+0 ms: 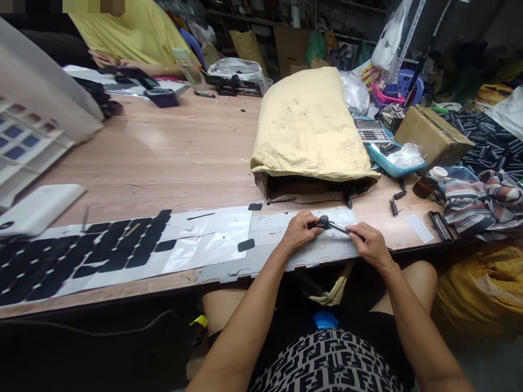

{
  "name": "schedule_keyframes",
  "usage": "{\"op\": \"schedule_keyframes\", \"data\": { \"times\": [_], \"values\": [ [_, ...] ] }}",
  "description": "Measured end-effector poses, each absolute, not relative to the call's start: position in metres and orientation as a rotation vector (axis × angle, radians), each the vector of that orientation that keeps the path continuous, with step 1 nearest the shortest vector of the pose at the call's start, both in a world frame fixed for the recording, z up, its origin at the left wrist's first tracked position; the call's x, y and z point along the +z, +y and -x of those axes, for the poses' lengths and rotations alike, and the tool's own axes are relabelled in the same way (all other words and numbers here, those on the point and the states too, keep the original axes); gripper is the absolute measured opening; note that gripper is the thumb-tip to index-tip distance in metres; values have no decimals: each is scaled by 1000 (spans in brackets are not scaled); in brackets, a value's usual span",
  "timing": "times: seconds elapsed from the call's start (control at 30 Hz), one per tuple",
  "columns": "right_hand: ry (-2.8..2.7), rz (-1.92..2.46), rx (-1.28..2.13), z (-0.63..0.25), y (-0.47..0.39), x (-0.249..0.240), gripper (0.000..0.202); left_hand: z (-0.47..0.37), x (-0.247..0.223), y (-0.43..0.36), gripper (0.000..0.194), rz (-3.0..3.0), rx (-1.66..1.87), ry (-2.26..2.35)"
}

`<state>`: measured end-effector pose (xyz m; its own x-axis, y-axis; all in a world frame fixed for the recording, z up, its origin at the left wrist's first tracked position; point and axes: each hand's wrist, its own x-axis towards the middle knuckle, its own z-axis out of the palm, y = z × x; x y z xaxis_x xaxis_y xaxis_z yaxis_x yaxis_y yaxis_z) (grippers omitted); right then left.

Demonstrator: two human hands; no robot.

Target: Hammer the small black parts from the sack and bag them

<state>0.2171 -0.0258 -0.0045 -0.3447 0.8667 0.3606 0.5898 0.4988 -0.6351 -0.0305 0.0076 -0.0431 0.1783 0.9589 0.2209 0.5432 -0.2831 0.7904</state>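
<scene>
At the table's front edge, my left hand [303,230] pinches a small black piece with a rounded knob [323,220]. My right hand [370,245] is closed on the outer end of a thin dark rod [338,226], whose other end meets the knob. Whether the rod and the knob are one piece I cannot tell. Both hands are over a grey-white sheet [269,239] lying along the edge. Just beyond them is the open mouth of a pale yellow woven sack [310,125], dark inside, with black parts at its right corner.
Left of my hands, black rounded patches [118,245] lie in rows on a white sheet. Rightward are small black parts [393,207], a brown bottle [427,184], a blue tray [394,163], a calculator [371,130] and a cardboard box [433,136]. Across the table sits a person in yellow [134,32].
</scene>
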Motion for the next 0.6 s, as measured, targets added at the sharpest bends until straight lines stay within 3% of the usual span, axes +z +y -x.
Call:
{"op": "schedule_keyframes", "data": {
  "times": [0.47,0.6],
  "values": [
    [-2116,1527,-31,-213,22,-35,23,32,-39,10,14,-1900,968,1360],
    [-2165,1525,-61,-213,19,-36,25,31,-29,-19,26,-1680,1058,1336]
  ]
}}
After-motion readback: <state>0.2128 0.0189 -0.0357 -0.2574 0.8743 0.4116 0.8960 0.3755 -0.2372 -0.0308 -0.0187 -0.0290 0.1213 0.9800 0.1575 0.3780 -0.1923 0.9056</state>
